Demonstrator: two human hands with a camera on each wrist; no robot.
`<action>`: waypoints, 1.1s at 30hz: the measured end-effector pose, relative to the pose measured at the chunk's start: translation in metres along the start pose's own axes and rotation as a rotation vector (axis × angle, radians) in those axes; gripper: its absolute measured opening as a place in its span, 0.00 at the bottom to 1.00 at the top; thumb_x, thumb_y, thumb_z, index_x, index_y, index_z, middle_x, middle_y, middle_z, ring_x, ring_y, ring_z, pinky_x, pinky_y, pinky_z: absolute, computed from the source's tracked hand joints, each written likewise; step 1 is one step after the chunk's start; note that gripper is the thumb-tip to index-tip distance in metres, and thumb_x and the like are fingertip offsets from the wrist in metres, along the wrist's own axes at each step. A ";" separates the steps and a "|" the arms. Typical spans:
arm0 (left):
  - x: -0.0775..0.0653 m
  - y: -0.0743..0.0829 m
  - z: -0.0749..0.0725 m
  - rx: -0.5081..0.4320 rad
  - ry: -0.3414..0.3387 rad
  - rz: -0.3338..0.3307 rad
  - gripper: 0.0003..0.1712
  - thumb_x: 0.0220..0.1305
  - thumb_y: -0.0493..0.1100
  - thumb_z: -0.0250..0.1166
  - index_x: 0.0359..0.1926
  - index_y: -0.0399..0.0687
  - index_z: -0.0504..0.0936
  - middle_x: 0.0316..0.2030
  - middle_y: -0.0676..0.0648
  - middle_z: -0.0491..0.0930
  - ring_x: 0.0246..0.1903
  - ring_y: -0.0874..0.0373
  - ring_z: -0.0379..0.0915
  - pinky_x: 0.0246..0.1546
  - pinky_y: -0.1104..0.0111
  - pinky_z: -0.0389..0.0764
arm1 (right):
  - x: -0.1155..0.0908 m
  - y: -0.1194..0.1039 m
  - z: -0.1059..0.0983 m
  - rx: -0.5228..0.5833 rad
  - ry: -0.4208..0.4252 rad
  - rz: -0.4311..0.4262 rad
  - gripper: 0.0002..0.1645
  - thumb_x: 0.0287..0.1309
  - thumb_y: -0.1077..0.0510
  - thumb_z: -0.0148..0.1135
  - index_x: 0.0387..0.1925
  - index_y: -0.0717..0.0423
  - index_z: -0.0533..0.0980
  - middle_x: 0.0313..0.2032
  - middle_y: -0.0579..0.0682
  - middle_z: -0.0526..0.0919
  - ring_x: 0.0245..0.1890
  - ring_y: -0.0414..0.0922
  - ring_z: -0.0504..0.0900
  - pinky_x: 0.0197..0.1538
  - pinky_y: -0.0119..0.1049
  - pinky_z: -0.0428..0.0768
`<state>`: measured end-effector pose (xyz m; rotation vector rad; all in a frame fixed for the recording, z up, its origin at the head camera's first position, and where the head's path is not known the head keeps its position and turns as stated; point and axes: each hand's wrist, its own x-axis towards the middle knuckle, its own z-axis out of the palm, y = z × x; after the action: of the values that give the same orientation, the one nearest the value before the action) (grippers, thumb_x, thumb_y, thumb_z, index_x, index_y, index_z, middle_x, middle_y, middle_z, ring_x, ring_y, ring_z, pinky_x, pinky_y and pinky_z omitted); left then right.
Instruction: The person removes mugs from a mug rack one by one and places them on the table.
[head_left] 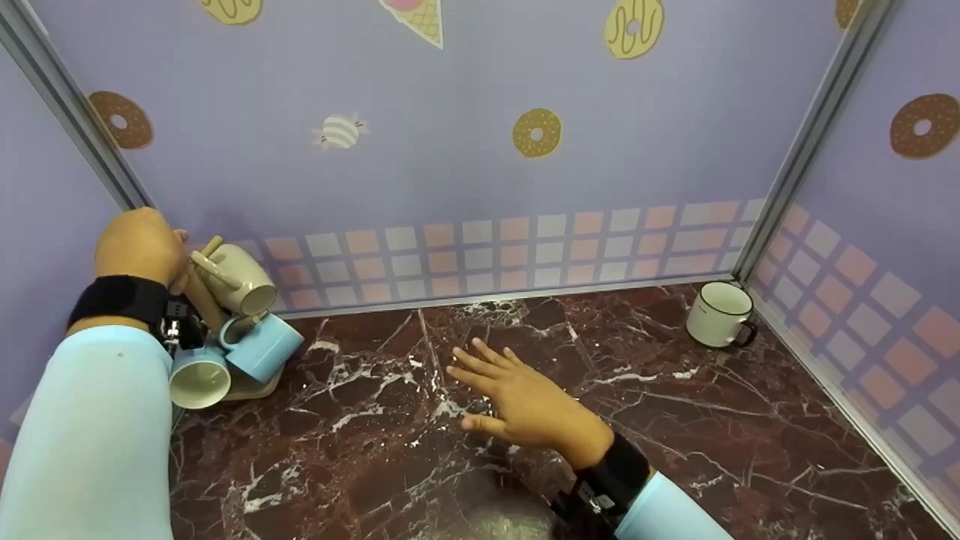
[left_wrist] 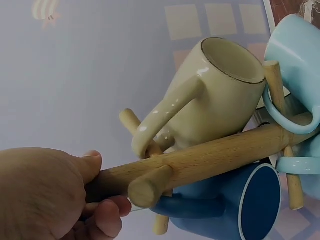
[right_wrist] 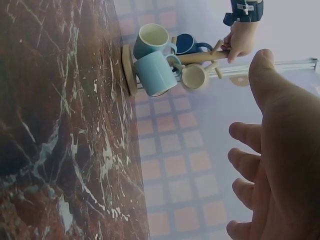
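At the left, my left hand (head_left: 141,246) grips the top of a wooden mug tree's post (left_wrist: 220,152). Hanging by its handle from an upper peg is a cream mug (left_wrist: 215,102). A dark blue mug (left_wrist: 225,197) hangs on the other side of the post, seen in the left wrist view and hidden by the arm in the head view. Lower down are two light blue mugs, one (head_left: 268,349) tilted to the right, the other (head_left: 199,381) with its mouth toward me. My right hand (head_left: 525,401) hovers over the table with spread fingers, holding nothing.
A white mug (head_left: 718,315) with a dark rim and handle stands upright in the back right corner. The dark red marbled table (head_left: 375,465) is bounded by purple walls (head_left: 450,172) with metal corner strips. The tree's base (head_left: 259,388) sits close to the left wall.
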<state>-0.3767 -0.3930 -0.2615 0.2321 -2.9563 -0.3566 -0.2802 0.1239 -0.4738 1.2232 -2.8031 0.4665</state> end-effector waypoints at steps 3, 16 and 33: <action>0.000 0.000 0.000 -0.013 -0.007 0.000 0.17 0.83 0.38 0.62 0.51 0.22 0.86 0.49 0.25 0.82 0.39 0.33 0.79 0.28 0.54 0.85 | -0.001 0.001 0.001 -0.007 0.007 -0.004 0.53 0.80 0.18 0.45 0.92 0.37 0.55 0.93 0.39 0.43 0.94 0.54 0.41 0.91 0.68 0.52; -0.001 -0.005 0.001 0.016 -0.004 0.054 0.16 0.82 0.38 0.62 0.47 0.24 0.87 0.47 0.24 0.83 0.34 0.36 0.77 0.24 0.57 0.79 | -0.001 0.003 0.003 -0.023 0.008 -0.023 0.53 0.80 0.18 0.45 0.92 0.36 0.54 0.93 0.39 0.43 0.94 0.56 0.44 0.90 0.69 0.54; 0.000 -0.004 0.000 0.052 -0.036 0.119 0.18 0.82 0.39 0.62 0.53 0.21 0.82 0.51 0.18 0.83 0.43 0.27 0.81 0.41 0.37 0.83 | 0.000 0.003 0.003 0.000 0.024 -0.037 0.54 0.79 0.17 0.42 0.92 0.37 0.55 0.93 0.40 0.45 0.94 0.58 0.45 0.91 0.69 0.54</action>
<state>-0.3759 -0.3965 -0.2627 0.0561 -2.9994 -0.2707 -0.2817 0.1248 -0.4776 1.2587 -2.7559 0.4759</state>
